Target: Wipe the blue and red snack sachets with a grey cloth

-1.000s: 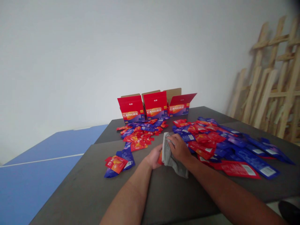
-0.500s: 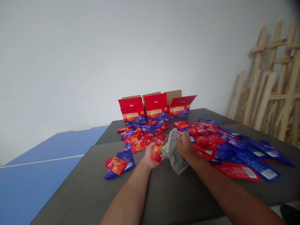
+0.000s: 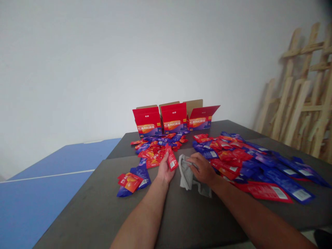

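Note:
My left hand [image 3: 165, 170] is closed around a red sachet [image 3: 171, 159], its barcode side now facing me. Just to the right, my right hand [image 3: 203, 167] grips a grey cloth [image 3: 186, 174] that hangs down over the dark table. A small gap separates cloth and sachet. Beyond my left hand lies a heap of red and blue sachets [image 3: 155, 152]. A larger heap of red and blue sachets [image 3: 228, 152] spreads beside my right hand and forearm. Left of my left wrist, a red sachet [image 3: 130, 181] rests on blue ones.
Three open red cartons, the left carton [image 3: 147, 122], middle carton [image 3: 174, 119] and right carton [image 3: 199, 121], stand at the back of the dark table [image 3: 95, 200]. A blue table [image 3: 59, 176] adjoins on the left. Wooden frames [image 3: 306, 97] lean against the wall at right.
The sachet in my left hand has turned from its printed front to its barcode side. The cloth in my right hand has come away from it and hangs lower.

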`<control>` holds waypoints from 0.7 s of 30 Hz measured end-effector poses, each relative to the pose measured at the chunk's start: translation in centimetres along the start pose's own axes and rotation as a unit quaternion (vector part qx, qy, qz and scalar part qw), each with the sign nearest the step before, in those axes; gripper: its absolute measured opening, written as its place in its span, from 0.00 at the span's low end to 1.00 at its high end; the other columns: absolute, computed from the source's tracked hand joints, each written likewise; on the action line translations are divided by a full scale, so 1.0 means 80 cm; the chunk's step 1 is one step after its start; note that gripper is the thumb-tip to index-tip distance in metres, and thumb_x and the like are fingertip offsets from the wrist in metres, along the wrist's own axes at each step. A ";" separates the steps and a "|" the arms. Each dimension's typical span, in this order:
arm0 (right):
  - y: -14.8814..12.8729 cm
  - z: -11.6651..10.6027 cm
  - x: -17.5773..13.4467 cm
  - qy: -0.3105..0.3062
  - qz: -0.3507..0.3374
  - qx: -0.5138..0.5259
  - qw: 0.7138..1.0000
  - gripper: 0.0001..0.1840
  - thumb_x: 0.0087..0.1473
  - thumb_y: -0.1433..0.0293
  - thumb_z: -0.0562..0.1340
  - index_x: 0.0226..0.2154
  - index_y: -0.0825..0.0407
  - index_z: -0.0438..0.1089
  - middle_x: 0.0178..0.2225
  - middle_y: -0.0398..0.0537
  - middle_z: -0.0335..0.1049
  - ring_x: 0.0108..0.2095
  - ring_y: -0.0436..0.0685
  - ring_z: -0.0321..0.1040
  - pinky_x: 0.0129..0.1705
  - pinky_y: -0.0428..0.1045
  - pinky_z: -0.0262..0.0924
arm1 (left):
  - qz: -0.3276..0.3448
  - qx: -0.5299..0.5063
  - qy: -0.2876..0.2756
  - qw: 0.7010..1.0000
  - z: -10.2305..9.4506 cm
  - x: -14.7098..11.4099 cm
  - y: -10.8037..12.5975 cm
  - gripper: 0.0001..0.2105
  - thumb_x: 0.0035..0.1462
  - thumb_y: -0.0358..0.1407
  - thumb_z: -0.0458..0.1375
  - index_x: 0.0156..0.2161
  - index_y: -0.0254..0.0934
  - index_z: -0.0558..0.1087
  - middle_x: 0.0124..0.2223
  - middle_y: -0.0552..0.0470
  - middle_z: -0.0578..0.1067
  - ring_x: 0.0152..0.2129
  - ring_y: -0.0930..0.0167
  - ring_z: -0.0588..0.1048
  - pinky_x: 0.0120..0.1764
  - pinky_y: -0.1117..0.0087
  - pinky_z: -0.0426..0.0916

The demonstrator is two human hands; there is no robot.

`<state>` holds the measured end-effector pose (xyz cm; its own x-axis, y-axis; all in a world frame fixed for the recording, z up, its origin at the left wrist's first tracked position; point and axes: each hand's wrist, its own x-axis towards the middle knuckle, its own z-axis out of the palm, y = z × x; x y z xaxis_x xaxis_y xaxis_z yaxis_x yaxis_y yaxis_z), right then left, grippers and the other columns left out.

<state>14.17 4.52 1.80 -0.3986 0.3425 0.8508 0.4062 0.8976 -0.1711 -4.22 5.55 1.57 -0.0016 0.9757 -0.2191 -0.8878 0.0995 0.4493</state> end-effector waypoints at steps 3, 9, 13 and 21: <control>-0.006 0.004 0.000 -0.066 -0.040 -0.007 0.997 0.14 0.57 0.75 0.53 0.43 0.49 0.70 0.38 0.51 0.66 0.40 0.56 0.64 0.42 0.52 0.63 | -0.010 0.035 -0.022 0.999 -0.002 -0.001 -0.002 0.08 0.57 0.36 0.56 0.39 0.33 0.72 0.30 0.50 0.76 0.25 0.72 0.75 0.36 0.70 0.71; 0.001 0.016 0.003 -0.170 -0.021 -0.036 0.985 0.10 0.58 0.74 0.55 0.37 0.51 0.71 0.36 0.50 0.67 0.38 0.55 0.62 0.41 0.51 0.62 | -0.104 0.082 -0.116 0.984 0.008 -0.013 -0.012 0.20 0.60 0.44 0.51 0.46 0.29 0.72 0.38 0.42 0.77 0.34 0.66 0.77 0.41 0.65 0.70; 0.008 0.017 0.002 -0.156 0.012 -0.042 0.987 0.11 0.57 0.75 0.54 0.38 0.52 0.71 0.37 0.50 0.66 0.40 0.56 0.62 0.43 0.51 0.62 | -0.114 0.110 -0.144 0.977 0.009 -0.018 -0.021 0.18 0.59 0.44 0.52 0.45 0.30 0.72 0.36 0.45 0.77 0.31 0.68 0.77 0.40 0.68 0.70; 0.029 0.014 -0.001 -0.067 0.117 -0.049 0.990 0.12 0.56 0.76 0.54 0.40 0.53 0.70 0.37 0.51 0.65 0.40 0.57 0.63 0.45 0.53 0.62 | -0.138 0.177 -0.165 0.960 0.006 -0.028 -0.030 0.14 0.57 0.39 0.57 0.45 0.33 0.72 0.38 0.45 0.78 0.33 0.67 0.77 0.41 0.69 0.68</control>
<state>14.21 6.88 0.79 -0.3870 0.5769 0.7193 0.5758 0.7605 -0.3002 -1.90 3.20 1.38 0.4087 0.9058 -0.1122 -0.6211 0.3661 0.6930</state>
